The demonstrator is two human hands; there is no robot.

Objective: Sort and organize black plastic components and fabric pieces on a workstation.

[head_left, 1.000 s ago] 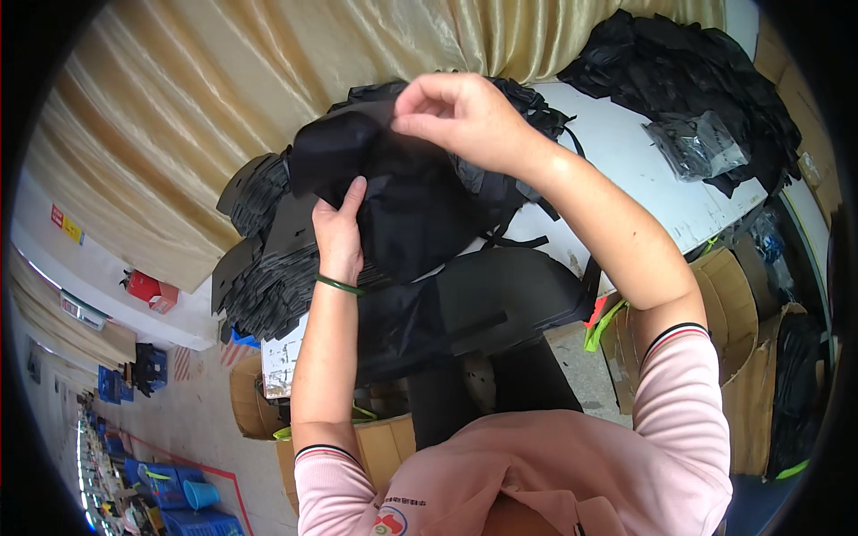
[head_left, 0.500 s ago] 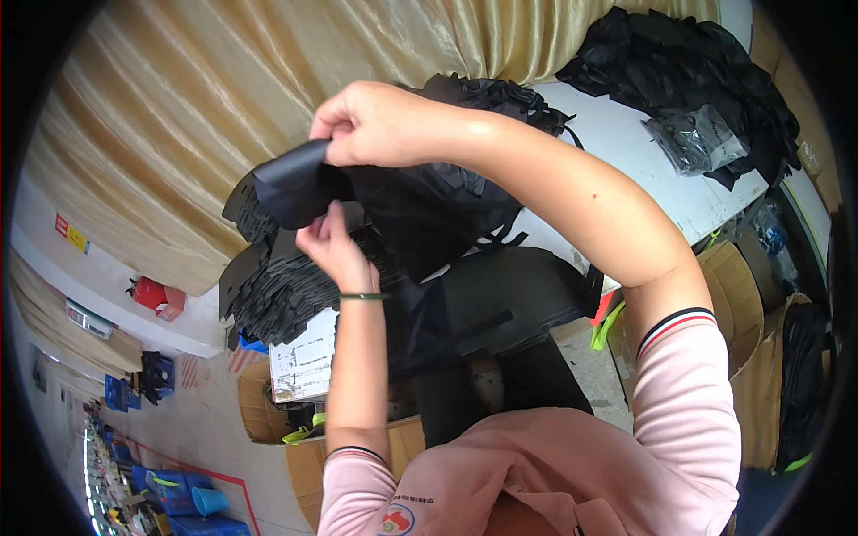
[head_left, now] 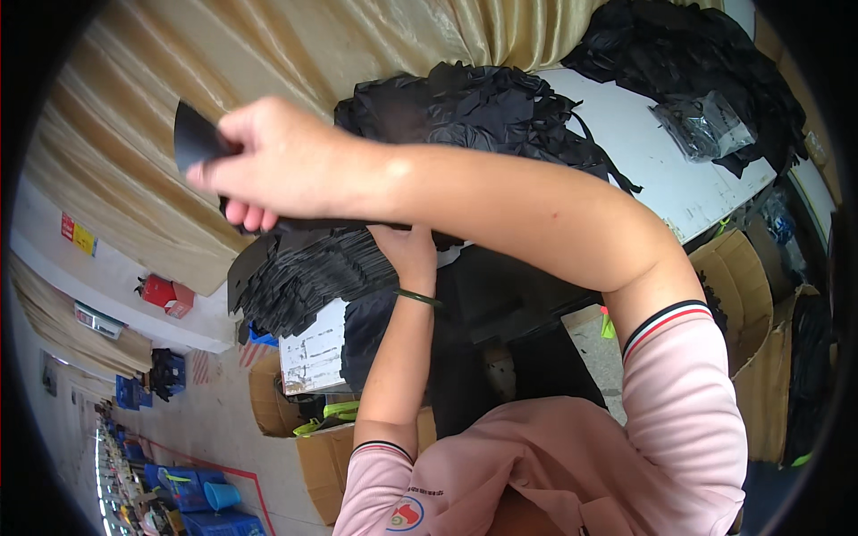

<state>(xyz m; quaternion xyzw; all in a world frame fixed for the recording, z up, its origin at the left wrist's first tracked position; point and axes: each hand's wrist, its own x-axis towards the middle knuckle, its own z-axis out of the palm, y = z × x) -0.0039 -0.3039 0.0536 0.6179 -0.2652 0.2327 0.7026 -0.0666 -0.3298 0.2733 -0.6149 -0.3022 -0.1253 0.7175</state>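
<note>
Gold curtain (head_left: 304, 54), black fabric (head_left: 197, 138) between right fingers (head_left: 222, 175)

Head view: left unit of a side-by-side fisheye pair, worn on the person's head. Lens faced steeply down and forward: pink shirt (head_left: 536, 438) ran along the lower edge, white table (head_left: 617, 121) lay past centre toward upper right, gold curtain (head_left: 223, 80) spanned the top. Range close; right hand (head_left: 268, 165) and left hand (head_left: 413, 259) both fell inside the frame, the right appearing larger. Field also took in blue crates (head_left: 183, 487), far off at lower left. Dark round rim masked the corners.
</note>
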